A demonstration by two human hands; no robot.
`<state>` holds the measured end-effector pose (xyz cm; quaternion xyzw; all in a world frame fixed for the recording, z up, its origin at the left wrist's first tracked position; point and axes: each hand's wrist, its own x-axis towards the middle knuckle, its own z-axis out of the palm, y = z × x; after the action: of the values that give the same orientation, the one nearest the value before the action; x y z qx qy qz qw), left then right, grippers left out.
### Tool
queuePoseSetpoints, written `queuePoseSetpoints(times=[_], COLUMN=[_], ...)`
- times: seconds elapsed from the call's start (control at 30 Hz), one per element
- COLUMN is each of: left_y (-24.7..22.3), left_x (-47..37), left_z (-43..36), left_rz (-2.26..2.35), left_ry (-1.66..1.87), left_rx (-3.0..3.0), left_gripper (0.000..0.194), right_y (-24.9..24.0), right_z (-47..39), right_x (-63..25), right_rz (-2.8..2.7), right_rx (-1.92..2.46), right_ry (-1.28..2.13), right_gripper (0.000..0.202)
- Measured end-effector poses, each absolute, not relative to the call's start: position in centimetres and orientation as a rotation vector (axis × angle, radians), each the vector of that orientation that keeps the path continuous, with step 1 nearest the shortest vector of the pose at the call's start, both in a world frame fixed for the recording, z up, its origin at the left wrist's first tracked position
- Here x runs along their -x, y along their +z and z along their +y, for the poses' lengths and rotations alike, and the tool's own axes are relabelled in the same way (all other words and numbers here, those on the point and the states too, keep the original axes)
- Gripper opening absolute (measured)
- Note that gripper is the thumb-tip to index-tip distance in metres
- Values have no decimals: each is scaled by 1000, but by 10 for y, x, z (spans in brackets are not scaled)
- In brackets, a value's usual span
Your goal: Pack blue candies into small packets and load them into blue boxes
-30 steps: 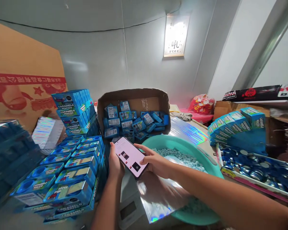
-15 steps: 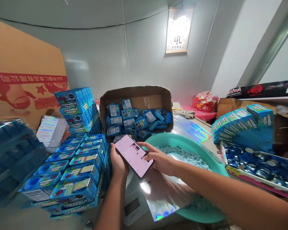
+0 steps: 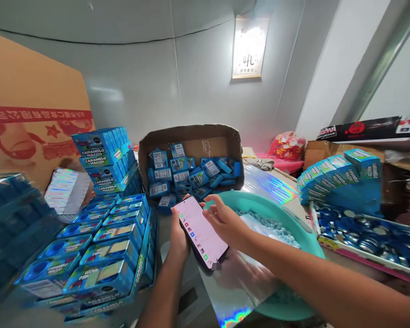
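A smartphone with a lit, pale screen showing a column of small coloured icons lies tilted in my left hand, which is closed round its left edge. Over the phone's right edge hovers my right hand, fingers bent and apart, holding nothing. Whether a fingertip touches the screen I cannot tell. Below the phone, a shiny silver film sheet reaches over a teal basin of small pale blue pieces. Part of a white scale shows under my wrists.
Stacked blue candy boxes fill the left, near a large printed carton. Behind my hands, an open cardboard box holds loose blue packs. Fanned blue boxes and a tray of blue-and-silver round pieces stand right.
The phone has moved slightly right and down in my left hand, and its screen content differs. My right hand has lifted from the screen's lower part toward its upper right edge.
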<state>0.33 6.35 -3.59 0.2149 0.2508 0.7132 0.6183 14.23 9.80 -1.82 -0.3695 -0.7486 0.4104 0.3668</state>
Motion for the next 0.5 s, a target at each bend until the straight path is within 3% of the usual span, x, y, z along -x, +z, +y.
queuePoseSetpoints(times=[0.1, 0.5], left_y=[-35, -29], left_x=[-2, -1], left_z=[62, 59], left_rz=[579, 638], left_ry=[1625, 1521], left_rx=[-537, -507], left_gripper=[74, 71], right_y=[-7, 4], right_z=[97, 102], right_x=[-148, -154], right_rz=[-2056, -2187], right_rx=[913, 857], right_ry=[890, 954], right_gripper=[40, 48])
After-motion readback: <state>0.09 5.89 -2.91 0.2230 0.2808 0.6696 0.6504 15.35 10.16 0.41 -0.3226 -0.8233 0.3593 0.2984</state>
